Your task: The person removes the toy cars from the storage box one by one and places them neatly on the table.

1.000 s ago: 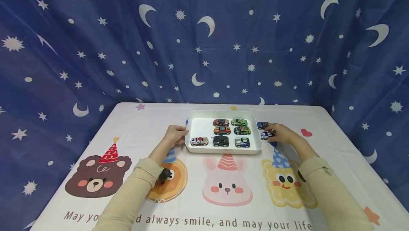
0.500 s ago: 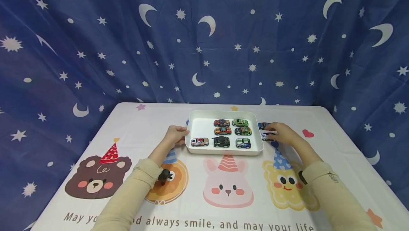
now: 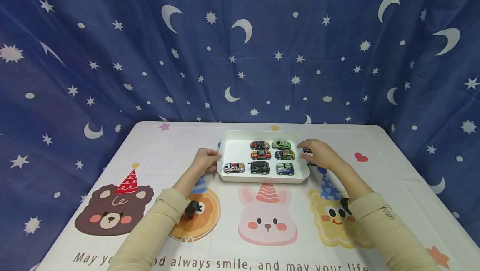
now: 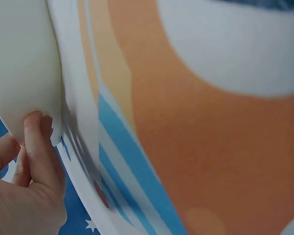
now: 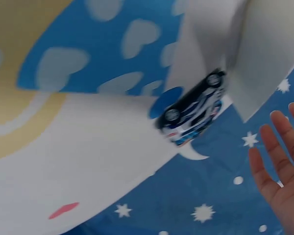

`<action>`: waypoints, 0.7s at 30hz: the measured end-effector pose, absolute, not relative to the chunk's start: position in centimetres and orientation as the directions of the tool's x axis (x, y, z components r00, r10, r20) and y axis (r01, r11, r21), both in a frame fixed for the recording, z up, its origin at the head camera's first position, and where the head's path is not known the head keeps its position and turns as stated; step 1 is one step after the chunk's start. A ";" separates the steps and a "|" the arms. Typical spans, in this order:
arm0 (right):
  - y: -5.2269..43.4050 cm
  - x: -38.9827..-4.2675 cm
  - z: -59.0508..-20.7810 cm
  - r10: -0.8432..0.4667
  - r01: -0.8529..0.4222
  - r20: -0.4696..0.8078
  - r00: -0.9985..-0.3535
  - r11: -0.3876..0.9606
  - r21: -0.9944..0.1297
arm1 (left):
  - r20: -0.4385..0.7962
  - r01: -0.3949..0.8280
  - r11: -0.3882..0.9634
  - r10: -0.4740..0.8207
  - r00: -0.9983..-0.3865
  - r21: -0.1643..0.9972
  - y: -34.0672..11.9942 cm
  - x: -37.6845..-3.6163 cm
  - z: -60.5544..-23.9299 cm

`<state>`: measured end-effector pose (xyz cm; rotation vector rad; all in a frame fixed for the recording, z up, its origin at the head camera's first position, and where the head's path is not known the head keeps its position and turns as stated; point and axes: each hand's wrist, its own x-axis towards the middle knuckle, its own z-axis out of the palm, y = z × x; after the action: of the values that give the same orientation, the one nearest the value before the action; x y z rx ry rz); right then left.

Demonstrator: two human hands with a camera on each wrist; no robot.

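White tray [image 3: 236, 150], smooth, rectangular, rounded corners: on printed tablecloth [image 3: 180, 137], toward far edge; long axis left to right. Seven glossy toy cars [image 3: 260, 154] inside, long axes likewise; noses not legible. Left hand [image 3: 205, 160]: fingers pinch tray's left wall. Right hand [image 3: 320, 153]: at right wall, fingers straight, slightly spread; contact unclear. Streaked toy car [image 5: 195, 110] outside, right of tray.

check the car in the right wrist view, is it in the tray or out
Out: the right wrist view shows the car on the tablecloth, outside the wall of the white tray.
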<state>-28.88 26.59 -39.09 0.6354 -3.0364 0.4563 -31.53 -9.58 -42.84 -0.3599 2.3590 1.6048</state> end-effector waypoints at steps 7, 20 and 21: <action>24.0 -28.3 -38.6 -0.451 -0.463 0.109 -0.886 0.847 -0.262 | -0.345 -0.337 0.374 -0.047 -0.937 0.864 -9.7 -31.7 -42.7; 19.3 -27.9 -37.4 -0.547 -0.556 0.120 -0.829 0.781 -0.285 | -0.341 -0.332 0.358 -0.040 -0.939 0.873 -9.7 -31.6 -42.7; 19.0 -27.9 -37.4 -0.551 -0.561 0.123 -0.825 0.776 -0.287 | -0.341 -0.331 0.358 -0.037 -0.940 0.873 -9.7 -31.5 -42.7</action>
<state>-27.94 18.96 -37.37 0.9180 -2.9299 0.4887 -31.54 -9.70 -42.69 -0.3282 2.3604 1.6110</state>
